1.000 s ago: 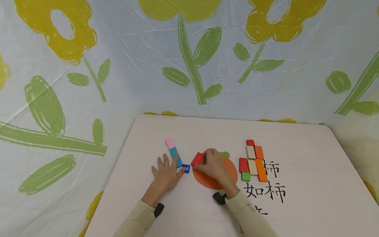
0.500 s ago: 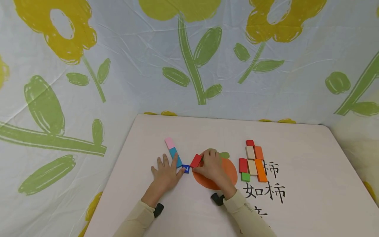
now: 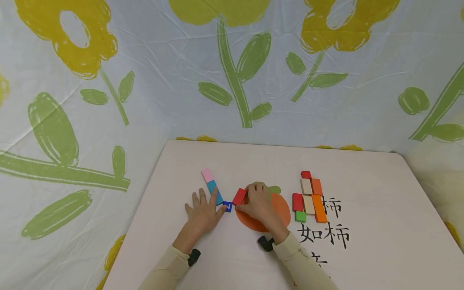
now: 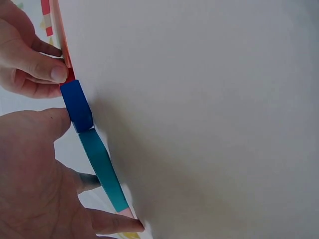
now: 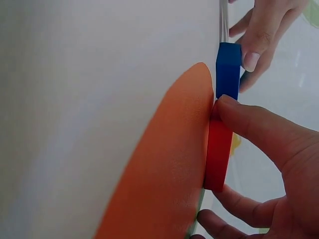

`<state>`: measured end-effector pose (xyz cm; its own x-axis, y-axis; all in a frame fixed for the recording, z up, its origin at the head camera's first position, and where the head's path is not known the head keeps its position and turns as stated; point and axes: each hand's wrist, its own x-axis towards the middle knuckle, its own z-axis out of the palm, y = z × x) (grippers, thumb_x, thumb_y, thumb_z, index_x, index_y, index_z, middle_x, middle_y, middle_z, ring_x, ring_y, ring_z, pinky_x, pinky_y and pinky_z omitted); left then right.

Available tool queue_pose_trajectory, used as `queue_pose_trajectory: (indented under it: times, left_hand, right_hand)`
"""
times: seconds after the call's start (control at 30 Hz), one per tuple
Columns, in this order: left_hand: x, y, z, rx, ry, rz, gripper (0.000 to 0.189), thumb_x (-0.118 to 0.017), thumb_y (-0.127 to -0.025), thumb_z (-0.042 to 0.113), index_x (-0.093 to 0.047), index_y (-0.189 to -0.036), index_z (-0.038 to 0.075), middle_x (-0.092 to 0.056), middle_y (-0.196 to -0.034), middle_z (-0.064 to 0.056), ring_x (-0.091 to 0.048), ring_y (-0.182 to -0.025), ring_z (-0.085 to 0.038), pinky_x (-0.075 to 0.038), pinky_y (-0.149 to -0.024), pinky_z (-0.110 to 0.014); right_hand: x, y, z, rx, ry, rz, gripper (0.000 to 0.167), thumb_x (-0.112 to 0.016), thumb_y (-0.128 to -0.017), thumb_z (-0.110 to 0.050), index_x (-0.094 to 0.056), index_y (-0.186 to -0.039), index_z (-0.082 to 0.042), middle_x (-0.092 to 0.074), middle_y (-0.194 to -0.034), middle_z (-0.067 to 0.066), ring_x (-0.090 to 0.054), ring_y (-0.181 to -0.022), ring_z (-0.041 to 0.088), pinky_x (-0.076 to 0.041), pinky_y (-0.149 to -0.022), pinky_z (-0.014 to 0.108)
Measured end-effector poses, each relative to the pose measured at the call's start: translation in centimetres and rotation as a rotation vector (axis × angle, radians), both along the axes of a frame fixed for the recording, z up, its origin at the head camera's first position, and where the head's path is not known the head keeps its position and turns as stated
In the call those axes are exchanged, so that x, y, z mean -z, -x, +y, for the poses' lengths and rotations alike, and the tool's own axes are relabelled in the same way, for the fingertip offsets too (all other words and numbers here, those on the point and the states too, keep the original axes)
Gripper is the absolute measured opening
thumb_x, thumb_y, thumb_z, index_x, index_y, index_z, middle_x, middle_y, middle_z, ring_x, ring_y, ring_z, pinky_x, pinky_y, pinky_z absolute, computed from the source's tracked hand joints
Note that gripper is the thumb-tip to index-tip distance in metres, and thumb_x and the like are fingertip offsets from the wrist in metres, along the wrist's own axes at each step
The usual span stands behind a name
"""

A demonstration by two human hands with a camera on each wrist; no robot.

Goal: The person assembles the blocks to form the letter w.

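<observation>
My left hand (image 3: 202,214) lies with its fingers spread. Its thumb touches the dark blue block (image 3: 227,206), which carries a white mark, and its index finger lies against the light blue block (image 3: 212,188). A pink block (image 3: 207,175) adjoins the far end of that light blue one. My right hand (image 3: 260,204) pinches a red block (image 5: 220,152) between thumb and fingers. One end of the red block meets the dark blue block (image 5: 229,67) in the right wrist view. Together the blocks form a bent row on the tabletop.
An orange persimmon picture (image 3: 280,211) is printed on the pale table (image 3: 380,193), partly under my right hand. Right of it lies a flat cluster of blocks, including a green block (image 3: 300,216) and a long orange block (image 3: 319,208). Black printed characters (image 3: 338,235) run beside them.
My right hand has moved slightly left with the red block, closing the gap to the dark blue block. The left hand has stayed in place.
</observation>
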<state>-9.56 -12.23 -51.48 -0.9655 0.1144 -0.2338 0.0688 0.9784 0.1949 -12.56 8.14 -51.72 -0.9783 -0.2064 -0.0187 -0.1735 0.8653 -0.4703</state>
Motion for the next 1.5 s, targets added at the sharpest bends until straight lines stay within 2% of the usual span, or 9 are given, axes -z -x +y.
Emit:
queue_pose_trajectory:
  times: [0.3,0.9,1.07,1.17,1.33,1.4,1.5]
  left_hand:
    - [-0.2,0.0,0.1,0.002,-0.003,-0.001,0.081,-0.050,-0.098,0.059,-0.026,-0.160,0.014,-0.023,-0.155,-0.035,-0.020,-0.140,-0.060,-0.024,-0.097,-0.081]
    - [0.2,-0.1,-0.2,0.002,-0.030,0.006,0.080,-0.048,-0.099,0.058,-0.023,-0.160,0.014,-0.021,-0.156,-0.036,-0.018,-0.140,-0.061,-0.022,-0.098,-0.082]
    - [-0.1,-0.1,-0.7,0.012,-0.031,0.056,0.078,-0.051,-0.099,0.056,-0.026,-0.160,0.014,-0.022,-0.156,-0.035,-0.018,-0.140,-0.061,-0.022,-0.099,-0.081]
    - [-0.2,0.3,-1.1,0.063,-0.021,0.133,0.069,-0.051,-0.101,0.052,-0.031,-0.159,0.020,-0.025,-0.156,-0.032,-0.018,-0.142,-0.058,-0.020,-0.102,-0.079]
    - [0.0,1.2,-1.7,0.259,-0.031,0.266,0.051,-0.051,-0.104,0.041,-0.043,-0.153,0.030,-0.033,-0.156,-0.023,-0.020,-0.145,-0.050,-0.020,-0.107,-0.073]
    - [-0.1,1.7,-1.8,0.344,-0.037,0.286,0.049,-0.052,-0.104,0.039,-0.045,-0.152,0.030,-0.034,-0.156,-0.021,-0.021,-0.145,-0.049,-0.021,-0.108,-0.071]
    - [-0.2,2.2,-1.9,0.439,-0.055,0.268,0.049,-0.052,-0.105,0.038,-0.043,-0.153,0.032,-0.032,-0.158,-0.019,-0.019,-0.146,-0.047,-0.022,-0.111,-0.067]
  right_hand:
    - [0.0,-0.1,0.1,-0.006,0.024,0.005,0.064,-0.088,-0.074,-0.043,-0.058,-0.115,-0.003,-0.051,-0.127,0.022,-0.042,-0.118,0.039,-0.043,-0.090,0.051]
    - [0.0,-0.3,0.1,-0.020,0.024,0.032,0.067,-0.088,-0.074,-0.043,-0.058,-0.118,-0.002,-0.051,-0.124,0.022,-0.044,-0.116,0.039,-0.043,-0.090,0.051]
    - [0.0,-0.3,0.5,-0.041,0.067,0.006,0.071,-0.087,-0.075,-0.043,-0.058,-0.123,-0.001,-0.050,-0.129,0.022,-0.043,-0.121,0.039,-0.043,-0.094,0.053]
    - [-0.1,-0.2,1.2,-0.065,0.171,-0.020,0.069,-0.087,-0.077,-0.036,-0.057,-0.126,0.002,-0.048,-0.133,0.024,-0.042,-0.123,0.041,-0.044,-0.095,0.054]
    - [-0.6,-0.5,3.1,-0.093,0.357,-0.083,0.065,-0.083,-0.084,-0.024,-0.052,-0.134,0.003,-0.047,-0.135,0.022,-0.047,-0.120,0.037,-0.049,-0.094,0.052]
    - [-0.9,-0.7,3.9,-0.103,0.395,-0.090,0.065,-0.081,-0.086,-0.023,-0.050,-0.138,0.002,-0.048,-0.132,0.021,-0.049,-0.117,0.034,-0.049,-0.093,0.051]
    - [-1.3,-1.1,5.4,-0.125,0.412,-0.063,0.063,-0.079,-0.088,-0.020,-0.050,-0.140,-0.001,-0.051,-0.126,0.020,-0.051,-0.113,0.033,-0.049,-0.092,0.050]
